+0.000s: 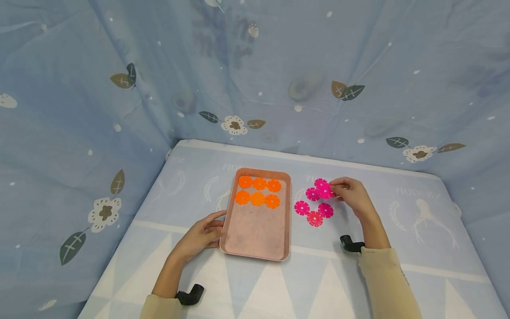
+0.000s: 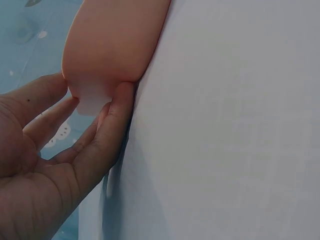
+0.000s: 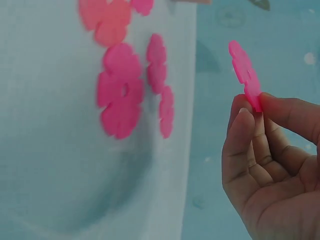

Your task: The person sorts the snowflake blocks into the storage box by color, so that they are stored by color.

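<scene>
A shallow pink tray point(image 1: 255, 237) lies in the middle of the table. My left hand point(image 1: 202, 235) rests its fingertips along the tray's left side, fingers spread; in the left wrist view those fingers point(image 2: 120, 102) touch the tray's outer wall point(image 2: 115, 40). Inside the tray, orange snowflake discs point(image 1: 257, 199) lie in two rows at the far end. My right hand point(image 1: 352, 195) pinches a pink snowflake disc point(image 3: 244, 70) between thumb and fingertips, over the loose group. Below it on the cloth are several pink discs point(image 3: 120, 90), one of them coral-pink point(image 1: 314, 218).
A patterned light-blue cloth point(image 1: 430, 248) covers the table, and blue curtains point(image 1: 279, 57) stand along its back and sides. Black curved pieces show at the left wrist point(image 1: 191, 294) and right wrist point(image 1: 351, 244).
</scene>
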A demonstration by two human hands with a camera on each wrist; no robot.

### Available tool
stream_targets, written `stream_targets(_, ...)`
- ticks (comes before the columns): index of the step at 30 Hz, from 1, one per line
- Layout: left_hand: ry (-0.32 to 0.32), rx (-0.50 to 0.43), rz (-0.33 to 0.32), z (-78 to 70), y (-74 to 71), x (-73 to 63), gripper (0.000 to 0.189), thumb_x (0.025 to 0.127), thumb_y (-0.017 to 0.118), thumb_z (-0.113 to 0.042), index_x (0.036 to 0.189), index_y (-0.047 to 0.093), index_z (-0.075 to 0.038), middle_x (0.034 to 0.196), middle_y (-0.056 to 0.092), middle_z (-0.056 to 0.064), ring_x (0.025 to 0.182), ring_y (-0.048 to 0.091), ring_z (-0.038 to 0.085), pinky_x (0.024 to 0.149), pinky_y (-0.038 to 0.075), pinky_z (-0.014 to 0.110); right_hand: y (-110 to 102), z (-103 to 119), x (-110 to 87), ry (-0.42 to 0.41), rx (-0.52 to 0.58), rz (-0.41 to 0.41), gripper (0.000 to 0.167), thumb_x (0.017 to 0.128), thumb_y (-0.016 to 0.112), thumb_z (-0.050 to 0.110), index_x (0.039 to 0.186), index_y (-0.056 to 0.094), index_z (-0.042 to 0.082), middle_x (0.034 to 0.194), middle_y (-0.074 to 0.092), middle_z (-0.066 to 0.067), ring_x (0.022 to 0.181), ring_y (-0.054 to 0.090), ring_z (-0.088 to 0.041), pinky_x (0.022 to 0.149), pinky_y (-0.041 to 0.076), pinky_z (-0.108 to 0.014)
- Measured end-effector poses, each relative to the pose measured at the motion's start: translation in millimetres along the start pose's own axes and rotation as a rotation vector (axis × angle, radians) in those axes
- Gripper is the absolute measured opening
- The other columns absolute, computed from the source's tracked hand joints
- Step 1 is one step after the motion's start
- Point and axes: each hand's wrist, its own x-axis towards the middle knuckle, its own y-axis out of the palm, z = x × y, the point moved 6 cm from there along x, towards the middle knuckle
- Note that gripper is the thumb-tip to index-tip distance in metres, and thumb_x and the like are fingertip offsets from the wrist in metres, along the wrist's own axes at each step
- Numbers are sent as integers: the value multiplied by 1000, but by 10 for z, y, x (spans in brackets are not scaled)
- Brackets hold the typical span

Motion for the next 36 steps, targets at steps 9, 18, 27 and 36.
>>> stream_targets(9, -5, 4, -4, 10, 2, -5, 60, 99, 64, -8, 154, 40, -13, 136, 51, 24, 114, 60, 35, 83, 57, 42, 133, 472, -113, -93, 31, 40, 27, 101, 61, 11, 117, 62, -11, 106, 64, -26, 86, 66, -31, 72, 58, -28)
stream_targets(18, 3, -2, -4, 2, 3, -7, 59, 100, 62, -7, 154, 39, -11, 137, 50, 25, 115, 60, 35, 83, 57, 41, 409, 771, -91, -152, 51, 73, 23, 99, 63, 14, 114, 65, -4, 102, 64, -19, 88, 64, -37, 76, 59, -38)
stream_targets(27, 3, -4, -3, 0, 4, -5, 58, 101, 60, -6, 154, 39, -13, 137, 50, 25, 115, 60, 35, 83, 57, 41, 827, 1088, -46, -175, 125, 147, 18, 98, 65, 13, 110, 68, 0, 100, 64, -17, 91, 64, -44, 73, 60, -39)
stream_targets(36, 7, -12, 2, -8, 6, -8, 58, 101, 59, -4, 154, 39, -12, 136, 50, 25, 114, 60, 35, 83, 57, 42, 1349, 1225, -2, -159, 208, 259, 15, 98, 65, 10, 109, 67, 0, 99, 65, -15, 86, 64, -32, 75, 59, -43)
